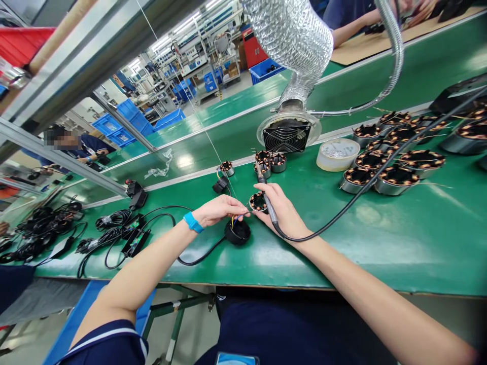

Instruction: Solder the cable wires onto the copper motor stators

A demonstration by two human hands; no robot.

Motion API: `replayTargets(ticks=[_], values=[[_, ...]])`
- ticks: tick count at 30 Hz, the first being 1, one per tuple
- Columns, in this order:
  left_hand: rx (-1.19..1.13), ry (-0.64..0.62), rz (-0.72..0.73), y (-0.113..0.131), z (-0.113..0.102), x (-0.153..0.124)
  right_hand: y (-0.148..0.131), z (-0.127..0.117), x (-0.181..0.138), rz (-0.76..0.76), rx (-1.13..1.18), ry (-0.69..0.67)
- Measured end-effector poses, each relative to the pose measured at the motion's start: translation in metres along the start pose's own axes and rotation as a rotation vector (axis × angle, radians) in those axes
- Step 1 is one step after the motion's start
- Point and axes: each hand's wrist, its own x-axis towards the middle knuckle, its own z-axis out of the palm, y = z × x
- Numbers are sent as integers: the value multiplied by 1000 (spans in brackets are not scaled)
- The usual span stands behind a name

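Note:
My left hand [224, 209], with a blue wristband, pinches the end of thin wires [233, 219] that run up from a round black housing [238, 232]. A black cable leaves that housing to the left. My right hand [281, 210] is closed around a soldering iron [271, 208], whose tip points away from me and whose cord trails to the right. Between both hands a small ring-shaped motor stator [257, 202] with copper windings rests on the bench; my right fingers are beside it, and contact is hard to tell. A thin strand of solder wire hangs down towards my left fingers.
Several stators [262, 162] stand ahead, more large ones [397, 177] at the right. A tape roll [338, 153] sits near a fan with a duct [287, 137]. Cabled circuit boards [136, 241] lie left on the green bench [342, 253]. Other people work across the bench and at far left.

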Motion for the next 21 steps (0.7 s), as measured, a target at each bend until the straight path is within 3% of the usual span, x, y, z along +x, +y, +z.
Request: replayTargets(ticks=[7,12,17,21], values=[[-129,129,218,-7,6,4,0,13,0,37,192,55],[111,241,290,1,-8,6,0,9,7,-43,128,88],[546,476,325,12,-41,11,-26,-25,18,-116,151,267],[754,574,227,9,-63,23,-57,-84,25,-50,187,388]])
